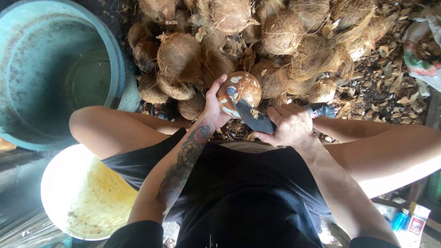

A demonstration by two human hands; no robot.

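Coconut [240,92], knife [254,118], perhaps touching.

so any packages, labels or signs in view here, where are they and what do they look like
Carton: bottom right corner, on the ground by the person's right leg; small upright box, white with a red printed panel.
Blue container: just left of the carton; small, partly hidden, its shape hard to tell.
Printed bag: top right edge, beside the coconut pile; crumpled, white with red and green print.
No signs or screens in view.
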